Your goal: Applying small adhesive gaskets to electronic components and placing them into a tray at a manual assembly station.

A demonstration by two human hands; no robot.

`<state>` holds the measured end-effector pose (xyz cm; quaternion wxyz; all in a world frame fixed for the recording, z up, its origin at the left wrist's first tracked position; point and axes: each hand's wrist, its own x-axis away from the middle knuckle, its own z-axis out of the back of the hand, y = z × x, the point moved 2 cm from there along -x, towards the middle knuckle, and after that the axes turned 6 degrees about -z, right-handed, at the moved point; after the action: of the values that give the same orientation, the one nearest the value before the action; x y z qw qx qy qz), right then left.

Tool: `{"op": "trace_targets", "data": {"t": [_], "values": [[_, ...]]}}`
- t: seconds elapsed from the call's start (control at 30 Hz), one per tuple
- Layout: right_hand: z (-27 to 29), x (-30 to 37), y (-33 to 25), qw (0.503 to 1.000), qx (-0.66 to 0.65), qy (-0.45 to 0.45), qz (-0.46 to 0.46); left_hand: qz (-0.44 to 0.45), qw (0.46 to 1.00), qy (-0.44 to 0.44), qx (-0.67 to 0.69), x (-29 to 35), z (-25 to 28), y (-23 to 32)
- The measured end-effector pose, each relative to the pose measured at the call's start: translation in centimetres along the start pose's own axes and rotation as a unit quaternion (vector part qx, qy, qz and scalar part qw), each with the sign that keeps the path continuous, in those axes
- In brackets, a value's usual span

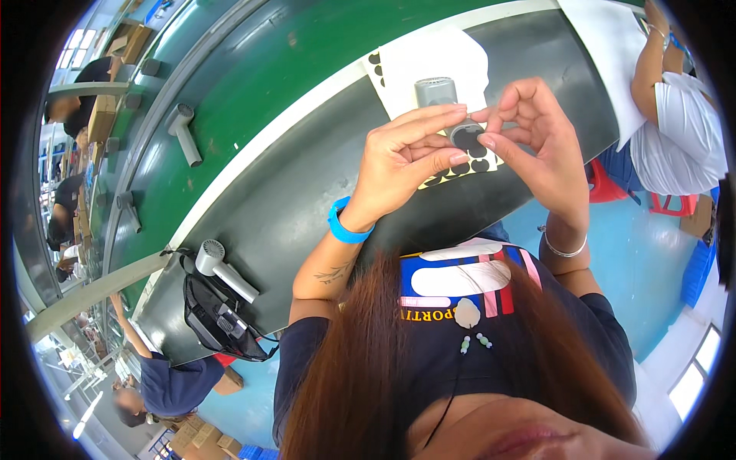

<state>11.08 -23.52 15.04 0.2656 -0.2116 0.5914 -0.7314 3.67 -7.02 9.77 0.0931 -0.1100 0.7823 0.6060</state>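
My left hand (402, 153) is closed around a grey hair dryer (435, 91), held above the dark worktable. Its vented head points away, and the round end with a black disc (469, 139) faces me. My right hand (537, 142) has its thumb at the disc's edge, with the fingers bent close by; whether it pinches a loose sticker or presses on the disc cannot be made out. Under the hands lies a pale sheet of round black stickers (480, 165), partly hidden. A larger white sheet (460, 54) lies beyond, with black dots along its left edge.
On the table to the left are another grey hair dryer (226, 270) and a black bag (222, 318). More dryers (184, 134) lie on the green conveyor belt (253, 84). A co-worker in white (682, 130) is at the right, another in dark blue (180, 383) at the lower left.
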Motion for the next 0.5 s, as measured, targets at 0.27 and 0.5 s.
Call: {"op": "trace_targets", "data": {"t": [0.27,0.5], "values": [[0.04,-0.04,0.01,1.000,0.011,-0.004,0.006,-0.002,1.000,0.001,-0.009,0.11,0.08,-0.15],[0.08,-0.06,0.01,1.000,0.014,-0.004,0.003,-0.003,1.000,0.003,-0.009,0.07,0.02,-0.18]]}}
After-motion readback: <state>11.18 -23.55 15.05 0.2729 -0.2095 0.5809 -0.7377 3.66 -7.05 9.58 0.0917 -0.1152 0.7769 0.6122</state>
